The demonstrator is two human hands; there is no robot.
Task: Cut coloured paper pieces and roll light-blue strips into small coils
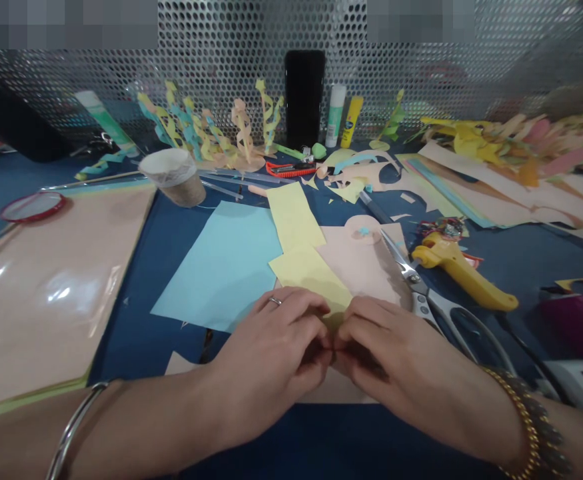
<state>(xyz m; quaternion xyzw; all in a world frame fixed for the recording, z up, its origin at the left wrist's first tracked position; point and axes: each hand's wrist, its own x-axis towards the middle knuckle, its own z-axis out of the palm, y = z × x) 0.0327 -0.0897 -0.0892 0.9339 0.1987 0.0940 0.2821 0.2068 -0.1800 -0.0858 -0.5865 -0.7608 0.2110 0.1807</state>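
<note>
My left hand (pixel 281 340) and my right hand (pixel 386 347) meet at the fingertips over the papers, both pinched closed. Whatever lies between the fingers is too small or hidden to name. Just beyond them lies a yellow paper piece (pixel 311 272), partly covered by my fingers. A second yellow strip (pixel 296 217) overlaps a light blue sheet (pixel 221 263) on the left. Under the right side rests a pale pink sheet (pixel 366 257), with a round pink paper disc (pixel 364 230) carrying tiny blue bits. Scissors (pixel 421 287) lie beside my right hand, blades pointing away.
A yellow glue gun (pixel 466 273) is at right. A paper cup (pixel 174 177), a red cutter (pixel 291 169), glue sticks (pixel 335 117) and a black phone (pixel 304 100) stand or lie behind. Curled paper plants (pixel 241 130) line the mesh wall. Plastic-wrapped sheets (pixel 56 280) cover the left.
</note>
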